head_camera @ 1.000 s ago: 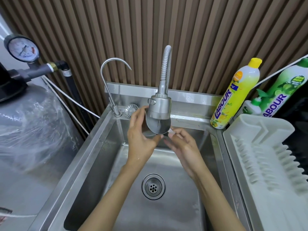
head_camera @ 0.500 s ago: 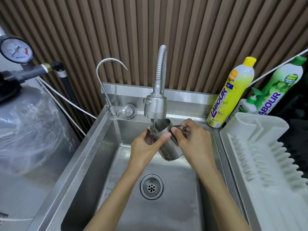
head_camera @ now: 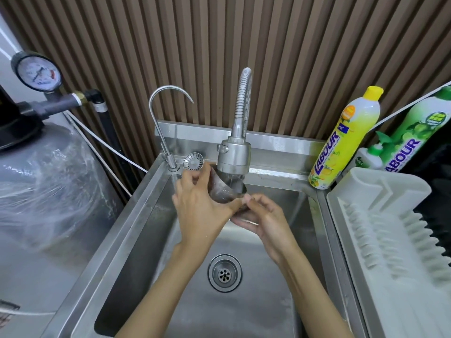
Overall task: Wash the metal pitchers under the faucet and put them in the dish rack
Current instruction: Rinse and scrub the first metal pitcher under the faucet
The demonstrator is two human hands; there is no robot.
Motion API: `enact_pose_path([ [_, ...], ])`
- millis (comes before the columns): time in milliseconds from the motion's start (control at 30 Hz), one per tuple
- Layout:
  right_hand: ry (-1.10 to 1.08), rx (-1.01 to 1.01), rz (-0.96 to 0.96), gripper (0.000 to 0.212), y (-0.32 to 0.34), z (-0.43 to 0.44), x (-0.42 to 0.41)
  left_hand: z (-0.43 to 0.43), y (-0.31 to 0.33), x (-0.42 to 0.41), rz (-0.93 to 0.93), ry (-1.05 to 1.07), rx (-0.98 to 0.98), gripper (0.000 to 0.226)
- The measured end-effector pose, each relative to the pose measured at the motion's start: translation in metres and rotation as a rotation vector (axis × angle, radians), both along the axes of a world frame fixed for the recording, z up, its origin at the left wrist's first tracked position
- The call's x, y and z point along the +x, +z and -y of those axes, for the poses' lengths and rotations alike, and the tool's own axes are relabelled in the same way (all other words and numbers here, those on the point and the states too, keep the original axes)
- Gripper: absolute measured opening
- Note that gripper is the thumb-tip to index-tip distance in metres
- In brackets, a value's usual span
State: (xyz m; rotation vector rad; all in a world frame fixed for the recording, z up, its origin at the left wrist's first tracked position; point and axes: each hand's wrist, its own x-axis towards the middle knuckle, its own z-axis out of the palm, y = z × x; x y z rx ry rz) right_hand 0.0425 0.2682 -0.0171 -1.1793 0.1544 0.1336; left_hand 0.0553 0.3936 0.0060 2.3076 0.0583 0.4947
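A small metal pitcher is held tilted right under the flexible faucet's spray head, over the steel sink. My left hand wraps its fingers round the pitcher's left wall and rim. My right hand cups it from below and the right, thumb against its lower edge. Most of the pitcher's body and its handle are hidden behind my hands. The white dish rack lies to the right of the sink with nothing in its slots.
A thin gooseneck tap and a loose strainer disc sit at the sink's back left. Yellow and green detergent bottles stand at the back right. The drain lies mid-basin. A wrapped tank with a gauge stands left.
The pitcher was lowered and upright half a second ago with my right hand on its handle; now it is raised and tilted against the spray head, my right hand beneath it.
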Motion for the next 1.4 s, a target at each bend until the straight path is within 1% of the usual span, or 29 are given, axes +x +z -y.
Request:
enact_pose_path([
  [67, -0.055, -0.184, -0.024, 0.014, 0.011, 0.004, -0.003, 0.002, 0.0, -0.004, -0.127, 0.051, 0.083, 0.099],
  [133, -0.122, -0.431, -0.031, 0.018, 0.022, 0.009, -0.004, 0.002, -0.005, -0.008, -0.233, 0.012, 0.042, 0.088],
  [167, -0.151, -0.596, -0.006, 0.021, 0.027, 0.011, -0.005, 0.001, -0.008, -0.009, -0.261, -0.035, -0.044, 0.08],
  [233, -0.19, -0.947, 0.076, 0.025, 0.033, 0.012, -0.007, 0.0, -0.015, -0.008, -0.308, -0.128, -0.295, 0.058],
  [267, -0.207, -1.077, 0.115, 0.025, 0.036, 0.011, -0.008, 0.001, -0.019, -0.007, -0.331, -0.164, -0.397, 0.047],
  [300, -0.234, -1.143, 0.15, 0.023, 0.038, 0.008, -0.01, 0.003, -0.023, -0.005, -0.34, -0.199, -0.479, 0.042],
  [333, -0.26, -1.142, 0.183, 0.019, 0.038, 0.007, -0.011, 0.007, -0.029, -0.002, -0.34, -0.234, -0.554, 0.041],
  [367, -0.278, -1.083, 0.21, 0.015, 0.037, 0.005, -0.011, 0.01, -0.032, 0.001, -0.325, -0.27, -0.645, 0.044],
  [400, -0.288, -0.977, 0.219, 0.012, 0.036, 0.005, -0.01, 0.011, -0.031, 0.004, -0.302, -0.305, -0.728, 0.052],
  [433, -0.277, -0.845, 0.215, 0.013, 0.032, 0.006, -0.009, 0.012, -0.031, 0.007, -0.256, -0.329, -0.789, 0.063],
  [467, -0.246, -0.708, 0.209, 0.017, 0.028, 0.007, -0.006, 0.012, -0.031, 0.011, -0.194, -0.336, -0.802, 0.073],
  [500, -0.206, -0.571, 0.193, 0.021, 0.023, 0.008, -0.004, 0.011, -0.03, 0.015, -0.121, -0.327, -0.764, 0.079],
  [600, -0.071, -0.148, 0.102, 0.024, 0.006, 0.005, 0.002, 0.006, -0.015, 0.017, 0.074, -0.278, -0.48, 0.081],
  [667, -0.006, 0.116, 0.053, 0.021, -0.002, 0.001, 0.005, 0.003, -0.01, 0.015, 0.127, -0.225, -0.33, 0.086],
  [700, 0.009, 0.175, 0.037, 0.02, -0.005, -0.001, 0.006, 0.003, -0.007, 0.012, 0.127, -0.176, -0.258, 0.089],
  [767, 0.009, 0.14, 0.013, 0.016, -0.007, -0.003, 0.006, 0.001, -0.005, 0.007, 0.091, -0.059, -0.139, 0.098],
  [833, -0.009, 0.01, 0.004, 0.016, -0.003, -0.002, 0.003, 0.001, -0.003, 0.002, 0.029, 0.014, -0.058, 0.105],
  [867, -0.03, -0.064, -0.006, 0.016, 0.001, 0.0, 0.002, 0.001, -0.002, 0.001, -0.012, 0.027, -0.035, 0.104],
  [933, -0.094, -0.244, -0.035, 0.016, 0.012, 0.006, -0.001, 0.0, -0.004, -0.001, -0.13, 0.012, -0.043, 0.092],
  [1000, -0.179, -0.547, -0.017, 0.02, 0.023, 0.012, -0.002, -0.001, -0.005, -0.003, -0.238, -0.063, -0.152, 0.077],
  [1067, -0.25, -0.897, 0.083, 0.025, 0.033, 0.015, -0.003, -0.001, -0.01, 0.0, -0.332, -0.157, -0.345, 0.054],
  [1100, -0.274, -1.027, 0.128, 0.026, 0.038, 0.015, -0.005, -0.001, -0.012, 0.001, -0.365, -0.205, -0.438, 0.045],
  [1133, -0.292, -1.115, 0.163, 0.025, 0.042, 0.014, -0.007, 0.0, -0.015, 0.004, -0.38, -0.253, -0.518, 0.043],
  [1167, -0.306, -1.166, 0.191, 0.025, 0.045, 0.012, -0.009, 0.001, -0.019, 0.006, -0.382, -0.292, -0.587, 0.048],
  [1200, -0.314, -1.183, 0.221, 0.024, 0.046, 0.011, -0.01, 0.004, -0.022, 0.009, -0.374, -0.322, -0.645, 0.054],
  [1233, -0.321, -1.143, 0.243, 0.023, 0.046, 0.01, -0.011, 0.005, -0.023, 0.012, -0.354, -0.349, -0.695, 0.06],
  [1300, -0.319, -0.919, 0.249, 0.022, 0.037, 0.009, -0.008, 0.008, -0.023, 0.016, -0.265, -0.37, -0.743, 0.072],
  [1367, -0.273, -0.713, 0.229, 0.019, 0.025, 0.008, -0.003, 0.009, -0.023, 0.02, -0.134, -0.331, -0.655, 0.087],
  [1400, -0.23, -0.632, 0.215, 0.018, 0.019, 0.007, 0.0, 0.007, -0.023, 0.021, -0.072, -0.311, -0.575, 0.087],
])
